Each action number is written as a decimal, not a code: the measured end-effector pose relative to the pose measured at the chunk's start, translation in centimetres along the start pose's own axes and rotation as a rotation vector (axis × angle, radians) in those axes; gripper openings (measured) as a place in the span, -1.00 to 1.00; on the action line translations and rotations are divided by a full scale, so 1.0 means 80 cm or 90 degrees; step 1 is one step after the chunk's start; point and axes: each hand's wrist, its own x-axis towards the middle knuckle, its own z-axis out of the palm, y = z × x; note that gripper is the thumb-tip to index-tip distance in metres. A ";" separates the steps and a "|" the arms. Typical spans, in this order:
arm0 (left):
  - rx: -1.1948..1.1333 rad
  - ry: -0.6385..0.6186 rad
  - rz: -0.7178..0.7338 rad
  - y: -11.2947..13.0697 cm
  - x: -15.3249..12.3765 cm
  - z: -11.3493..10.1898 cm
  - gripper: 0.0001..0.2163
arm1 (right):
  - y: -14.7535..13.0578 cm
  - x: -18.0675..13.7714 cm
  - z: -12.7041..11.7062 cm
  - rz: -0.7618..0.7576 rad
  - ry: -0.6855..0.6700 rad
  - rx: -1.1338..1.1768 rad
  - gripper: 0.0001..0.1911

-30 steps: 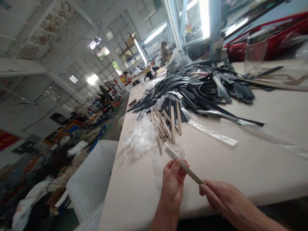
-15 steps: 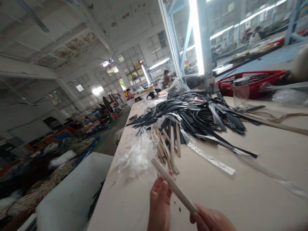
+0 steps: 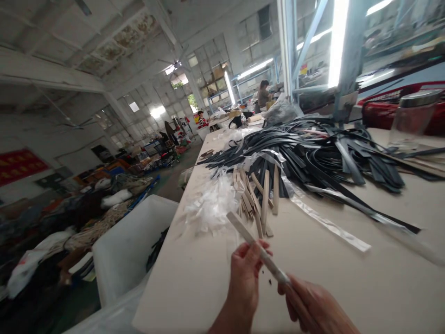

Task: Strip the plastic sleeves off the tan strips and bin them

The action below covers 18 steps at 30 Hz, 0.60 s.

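A narrow beige strip (image 3: 239, 227) slants across the view between my two hands above the table. My left hand (image 3: 245, 269) pinches it near its middle, thumb on top. Around the lower end, my right hand (image 3: 306, 299) is closed. The part between my hands looks shiny, as if covered by clear film, though blur hides the detail. Just beyond the strip's far tip lie several similar beige strips (image 3: 266, 199) in a loose bunch. Left of them is a crumpled heap of clear plastic film (image 3: 212, 204).
A large tangle of black strips (image 3: 313, 148) covers the table's (image 3: 347, 278) far side. A clear plastic sleeve (image 3: 333, 227) trails from it. At right stand a lidded jar (image 3: 413, 120) and a red basket (image 3: 378, 109). Left of the table edge is a white bin (image 3: 121, 250).
The view has turned left, so the scene sits further right. My left hand has slid along the strip toward my right hand, leaving more of the far end exposed.
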 end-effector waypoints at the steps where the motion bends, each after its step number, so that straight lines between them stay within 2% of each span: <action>1: 0.013 -0.027 -0.031 -0.005 -0.004 0.001 -0.77 | -0.001 0.002 -0.001 -0.001 0.005 0.008 -0.48; 4: 0.020 -0.052 -0.041 -0.009 -0.008 -0.001 -0.74 | -0.004 0.003 -0.004 -0.001 -0.013 0.020 -0.48; 7: -0.051 0.007 0.032 0.012 0.006 -0.005 -0.68 | -0.008 -0.001 -0.004 0.010 -0.030 0.021 -0.51; 10: -0.065 0.036 0.028 0.025 0.015 -0.008 -0.76 | -0.007 -0.002 0.000 0.018 -0.035 0.019 -0.51; 14: -0.033 -0.015 -0.033 -0.006 -0.005 -0.012 -0.77 | -0.003 0.009 0.007 0.019 -0.050 0.034 -0.49; 16: -0.038 -0.025 -0.024 -0.024 -0.019 -0.015 -0.77 | -0.007 0.016 0.010 0.015 -0.061 0.049 -0.49; 18: -0.044 -0.018 0.001 -0.024 -0.028 -0.021 -0.79 | -0.017 0.021 0.011 -0.008 -0.083 0.041 -0.49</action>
